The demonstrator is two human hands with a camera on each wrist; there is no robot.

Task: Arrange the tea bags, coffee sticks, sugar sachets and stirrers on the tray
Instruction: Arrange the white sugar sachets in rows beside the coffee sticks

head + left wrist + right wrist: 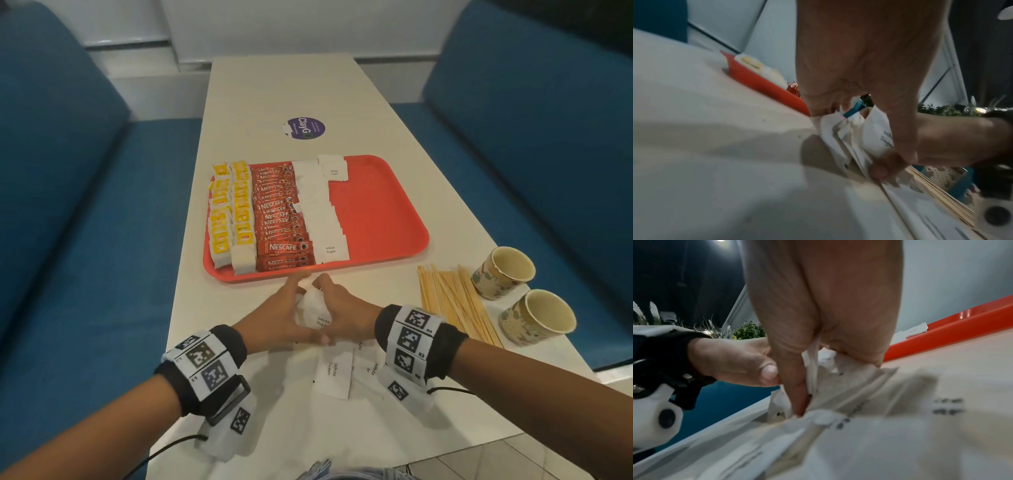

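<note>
My left hand [291, 308] and right hand [337, 301] meet just in front of the red tray [383, 205] and grip a bunch of white sugar sachets [313, 310] between them. In the left wrist view my left hand [855, 139] pinches the bunch [838, 134] between thumb and fingers. My right hand [828, 382] pinches it from the other side. On the tray lie yellow tea bags [233, 212], red coffee sticks [281, 219] and a column of sugar sachets [318, 212]. Wooden stirrers [452, 301] lie on the table to the right.
Loose sugar sachets [335, 373] lie on the white table between my wrists. Two paper cups [503, 270] [537, 317] stand beside the stirrers. A purple sticker [305, 127] sits beyond the tray. The tray's right half is bare. Blue benches flank the table.
</note>
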